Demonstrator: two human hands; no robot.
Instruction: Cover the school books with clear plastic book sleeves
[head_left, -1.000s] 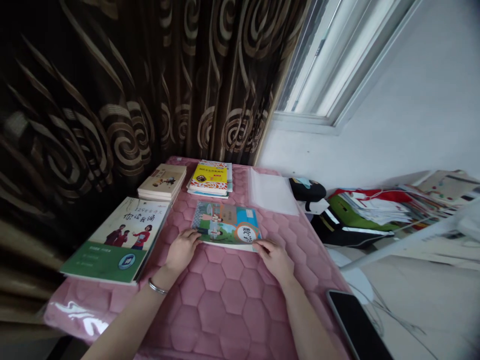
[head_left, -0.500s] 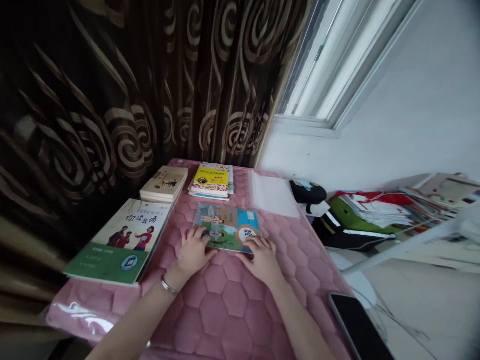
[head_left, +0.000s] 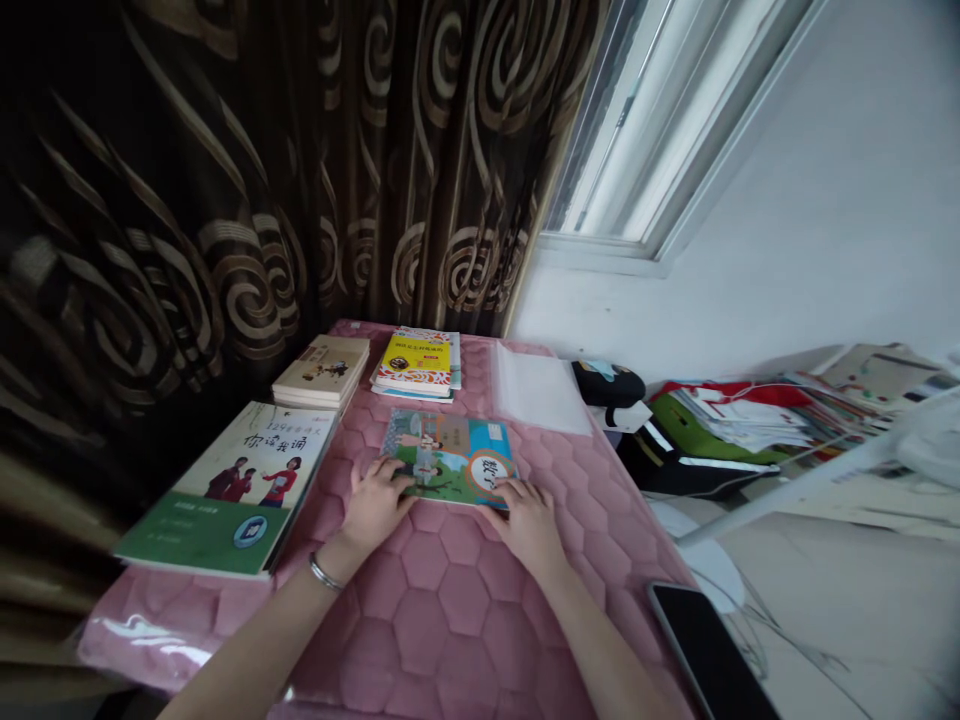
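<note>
A mathematics textbook (head_left: 450,458) with a green and blue illustrated cover lies flat on the pink quilted table cover (head_left: 442,610), closed. Curled over its near left corner is my left hand (head_left: 377,503), thumb by the near edge. My right hand (head_left: 531,520) grips the near right corner, fingers on the cover and thumb at the edge. The undersides of both hands are hidden. To the left lies a larger book (head_left: 232,490) with a green and white cover, on top of others. Behind it sits a stack of tan books (head_left: 324,370).
A yellow-covered book (head_left: 418,355) tops a small pile at the back. Clear plastic sheets (head_left: 540,390) lie at the back right. A phone (head_left: 709,650) rests by the right edge. Beyond are a black bag (head_left: 675,465), papers (head_left: 750,418) and cables. A patterned curtain (head_left: 300,200) hangs behind.
Both hands have shifted from the textbook's side edges onto its near corners, with fingers further over the cover. The textbook stays in nearly the same place. The view has moved slightly.
</note>
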